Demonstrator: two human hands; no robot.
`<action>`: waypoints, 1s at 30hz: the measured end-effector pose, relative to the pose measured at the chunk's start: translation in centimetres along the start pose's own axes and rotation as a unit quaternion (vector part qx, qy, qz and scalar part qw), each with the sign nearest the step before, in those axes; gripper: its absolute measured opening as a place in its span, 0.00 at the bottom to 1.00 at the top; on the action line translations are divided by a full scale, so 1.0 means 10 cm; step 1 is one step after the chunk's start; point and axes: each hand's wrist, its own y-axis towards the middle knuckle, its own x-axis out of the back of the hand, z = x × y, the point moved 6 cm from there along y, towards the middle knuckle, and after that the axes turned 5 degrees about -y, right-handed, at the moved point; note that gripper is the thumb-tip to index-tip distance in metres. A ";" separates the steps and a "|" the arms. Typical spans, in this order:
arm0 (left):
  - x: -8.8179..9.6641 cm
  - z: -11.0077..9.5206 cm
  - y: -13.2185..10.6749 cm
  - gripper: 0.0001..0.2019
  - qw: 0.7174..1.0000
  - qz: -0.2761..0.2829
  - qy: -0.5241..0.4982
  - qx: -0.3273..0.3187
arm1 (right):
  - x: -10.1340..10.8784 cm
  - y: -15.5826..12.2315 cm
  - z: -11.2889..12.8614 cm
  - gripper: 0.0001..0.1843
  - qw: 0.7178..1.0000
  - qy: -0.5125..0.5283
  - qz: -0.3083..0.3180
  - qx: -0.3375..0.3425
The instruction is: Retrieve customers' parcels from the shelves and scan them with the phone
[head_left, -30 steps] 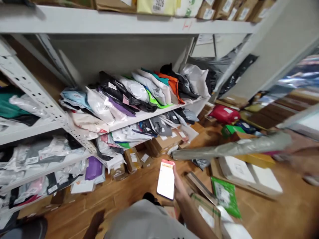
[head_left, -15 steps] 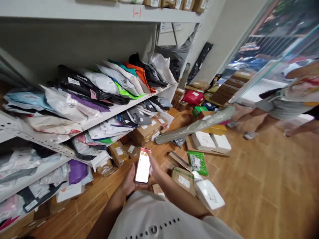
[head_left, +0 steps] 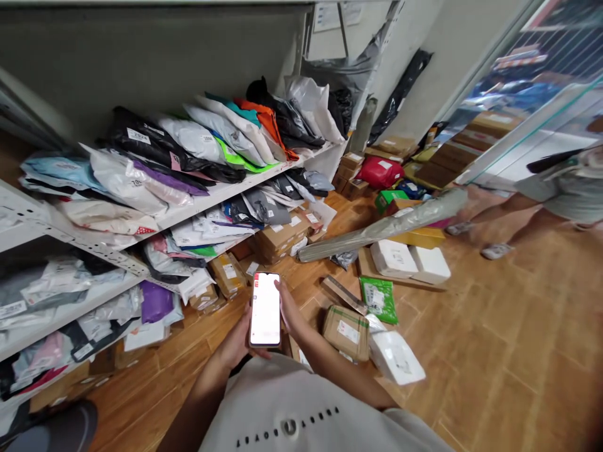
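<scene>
A smartphone (head_left: 264, 309) with a bright lit screen is held upright in front of my chest, between both hands. My left hand (head_left: 238, 342) cups its lower left edge from below, fingers wrapped round the case. My right hand (head_left: 288, 309) grips its right edge, with the thumb against the side of the screen. Beneath the phone lies the wooden floor (head_left: 494, 351). A taped cardboard parcel (head_left: 347, 331) and a white padded parcel (head_left: 396, 358) lie just right of my right forearm.
Grey metal shelves (head_left: 226, 194) on the left hold many plastic mailer bags. Boxes, a green mailer (head_left: 379, 300), two white parcels (head_left: 409, 262) and a long wrapped roll (head_left: 386, 227) litter the floor. Another person (head_left: 541, 198) walks at the right by a glass door.
The view has swung right and down. My left hand has come up to the phone, which now stands more upright and nearer. The other person has moved further right.
</scene>
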 end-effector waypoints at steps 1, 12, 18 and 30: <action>0.00 -0.06 -0.04 0.48 1.000 0.002 -0.005 -0.018 | -0.03 -0.04 0.07 0.25 1.000 -0.014 0.008 0.025; 0.27 -0.54 -0.55 0.58 0.991 -0.070 0.031 -0.107 | -0.66 -0.55 0.24 0.34 0.973 -0.097 0.182 0.107; 0.52 -0.60 -0.75 0.56 0.992 -0.039 0.005 -0.123 | -0.99 -0.60 0.03 0.44 0.960 -0.103 0.219 0.138; 0.76 -0.70 -0.92 0.51 0.986 -0.056 0.041 -0.148 | -1.24 -0.65 -0.11 0.42 0.963 -0.109 0.198 0.150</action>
